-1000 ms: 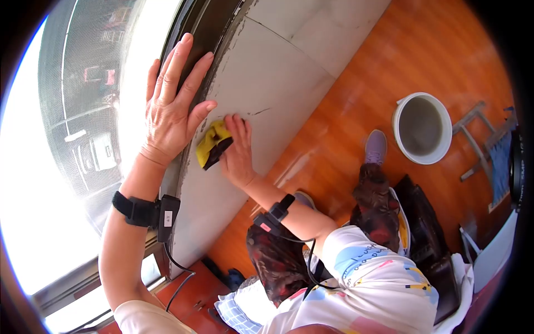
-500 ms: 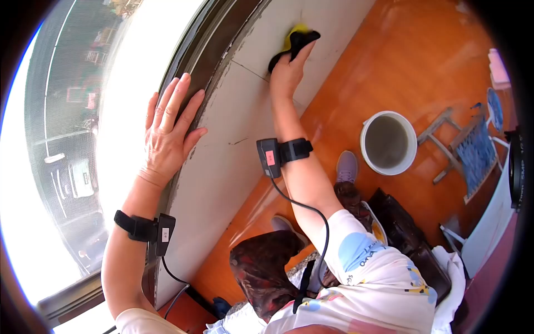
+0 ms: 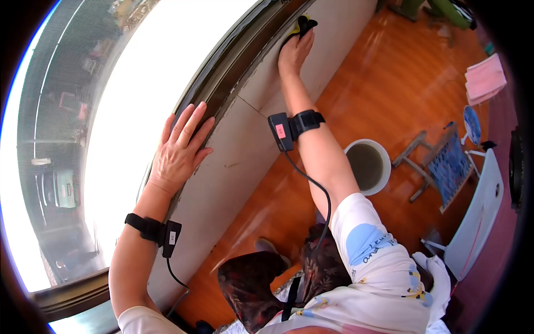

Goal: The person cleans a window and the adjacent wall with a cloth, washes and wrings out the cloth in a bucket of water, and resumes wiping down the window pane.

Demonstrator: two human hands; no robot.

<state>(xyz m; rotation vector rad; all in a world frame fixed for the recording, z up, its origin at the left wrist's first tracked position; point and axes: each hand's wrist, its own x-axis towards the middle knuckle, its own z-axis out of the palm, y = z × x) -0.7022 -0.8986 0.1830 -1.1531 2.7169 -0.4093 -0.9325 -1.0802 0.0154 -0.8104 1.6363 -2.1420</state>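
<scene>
My right hand point(image 3: 294, 54) reaches to the top of the view and presses a black and yellow cloth point(image 3: 301, 26) on the pale wall point(image 3: 253, 119) just below the window. Its fingers are bunched around the cloth, part of which the hand covers. My left hand point(image 3: 178, 150) rests with fingers spread on the dark window frame point(image 3: 222, 89), holding nothing. Bright glass point(image 3: 125, 139) lies to the left of it. A black strapped device with a cable sits on each forearm.
A white bucket point(image 3: 384, 181) of murky water stands on the orange floor, partly behind my right arm. Farther right are a folding stool with a blue woven seat point(image 3: 446, 161), a white chair point(image 3: 475, 217) and pink folded cloths point(image 3: 485, 79). Something green point(image 3: 411, 8) is at the top right.
My right hand has moved with the cloth farther along the wall, toward the top. My left hand stays flat, now farther along the frame. The view has shifted, with the bucket partly covered by my arm.
</scene>
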